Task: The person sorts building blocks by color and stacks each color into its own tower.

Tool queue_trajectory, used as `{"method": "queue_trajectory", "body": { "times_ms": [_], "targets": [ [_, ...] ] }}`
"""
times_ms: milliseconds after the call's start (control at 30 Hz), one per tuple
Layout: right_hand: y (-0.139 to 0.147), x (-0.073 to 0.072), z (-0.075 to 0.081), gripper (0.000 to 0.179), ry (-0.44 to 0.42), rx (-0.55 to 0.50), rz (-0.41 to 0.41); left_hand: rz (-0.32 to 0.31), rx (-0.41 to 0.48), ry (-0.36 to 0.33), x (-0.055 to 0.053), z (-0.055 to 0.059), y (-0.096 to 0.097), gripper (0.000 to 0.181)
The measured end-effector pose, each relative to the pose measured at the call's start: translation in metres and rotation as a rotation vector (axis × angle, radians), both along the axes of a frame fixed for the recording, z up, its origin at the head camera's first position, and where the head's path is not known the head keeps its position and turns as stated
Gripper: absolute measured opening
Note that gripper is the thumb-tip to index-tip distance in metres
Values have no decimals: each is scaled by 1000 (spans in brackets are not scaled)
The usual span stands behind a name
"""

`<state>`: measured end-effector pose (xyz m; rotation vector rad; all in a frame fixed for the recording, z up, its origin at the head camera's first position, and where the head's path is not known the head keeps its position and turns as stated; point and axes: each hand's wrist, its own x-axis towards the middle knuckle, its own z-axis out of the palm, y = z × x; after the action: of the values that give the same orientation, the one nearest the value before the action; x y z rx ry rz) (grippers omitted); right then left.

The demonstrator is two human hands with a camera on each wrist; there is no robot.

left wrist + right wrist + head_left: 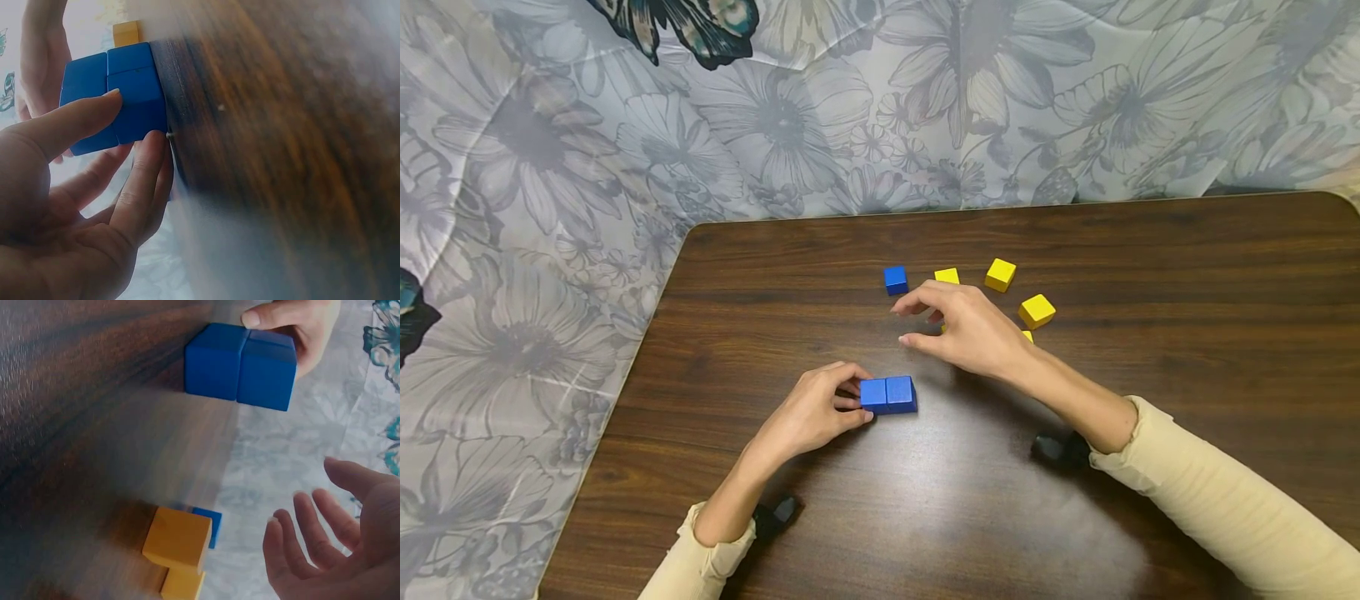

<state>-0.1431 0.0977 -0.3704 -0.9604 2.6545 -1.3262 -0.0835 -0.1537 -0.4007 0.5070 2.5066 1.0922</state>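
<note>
Blue cubes (pixel 888 396) stand together in a small block, two side by side and two layers high, on the brown table. My left hand (pixel 812 410) pinches this block from its left end. In the left wrist view the thumb (pixel 87 119) presses one face, with fingertips (pixel 153 150) at the opposite side. My right hand (pixel 973 329) hovers above the table, beyond and to the right of the block. Its fingers bend loosely and hold nothing, as the right wrist view also shows. A lone blue cube (pixel 896 281) lies just past its fingertips.
Several yellow cubes lie scattered around the right hand, including one yellow cube (pixel 1000 275) farther back and another yellow cube (pixel 1037 311) by the wrist. The hand partly covers others. Behind the table (pixel 1187 275) hangs a flowered cloth (pixel 782 125).
</note>
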Motion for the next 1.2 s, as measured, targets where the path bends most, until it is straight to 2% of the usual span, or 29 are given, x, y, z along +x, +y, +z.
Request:
{"method": "queue_trajectory", "body": {
  "times_ms": [433,667,1033,1200],
  "targets": [
    [1,-13,1,31,-15,11,-40,-22,4,9,-1,0,0,32],
    [1,-19,-1,32,-34,17,-56,-20,-3,-14,-2,1,0,32],
    [2,-32,-2,33,-97,36,-94,-34,7,6,-3,0,-2,31],
    [1,-38,-3,34,-93,51,-119,-37,9,19,-4,-1,-3,30]
  ]
}}
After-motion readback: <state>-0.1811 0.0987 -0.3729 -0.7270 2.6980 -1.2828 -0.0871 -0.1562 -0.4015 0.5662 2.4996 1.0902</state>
